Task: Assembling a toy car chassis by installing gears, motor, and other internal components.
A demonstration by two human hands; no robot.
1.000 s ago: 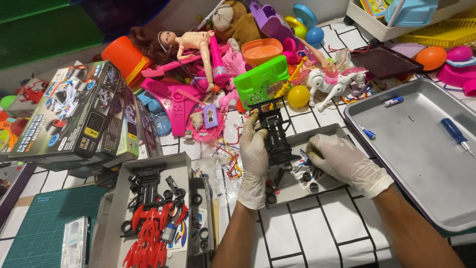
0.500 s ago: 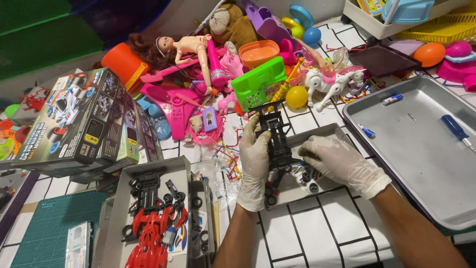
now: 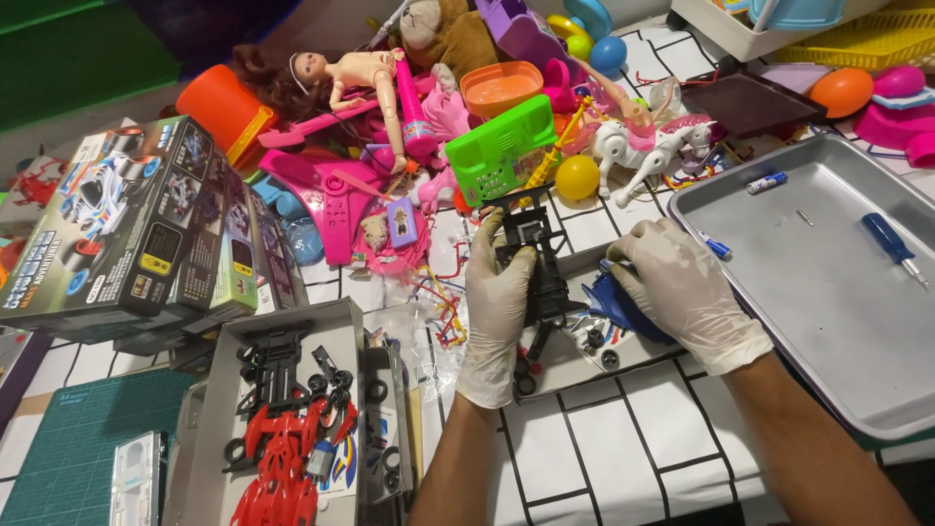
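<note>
**Model Car Chassis Held Over Parts Tray**

The left hand (image 3: 497,312), in a pale disposable glove, is clamped around a black model car chassis (image 3: 534,258). The fingers wrap the chassis from its left side and hold it lengthwise, one end pointing far and the other near. The chassis sits above the left part of a small grey parts tray (image 3: 575,365) at the centre of the tiled table (image 3: 623,438).

The right hand (image 3: 687,292), also gloved, rests palm-down on the right part of the same tray, fingers curled together over a blue car body shell (image 3: 623,312). Whether the fingers actually grip the shell cannot be determined; they cover most of it. Small black wheels (image 3: 594,339) lie loose in the tray between the two hands.

Right of the right hand lies a large metal baking tray (image 3: 828,312). It contains a blue-handled screwdriver (image 3: 891,244) and a small blue-and-white tube (image 3: 766,182), well apart from each other.

Near left, an open box (image 3: 209,429) holds a red car body (image 3: 282,468) and a second black chassis frame (image 3: 273,360). Far left of it stand stacked model car kit boxes (image 3: 127,229).

The far side of the table carries a pile of toys: a doll (image 3: 351,78), a green toy phone (image 3: 502,146), a yellow ball (image 3: 577,177), a white toy horse (image 3: 648,146) and an orange bowl (image 3: 502,88).
</note>
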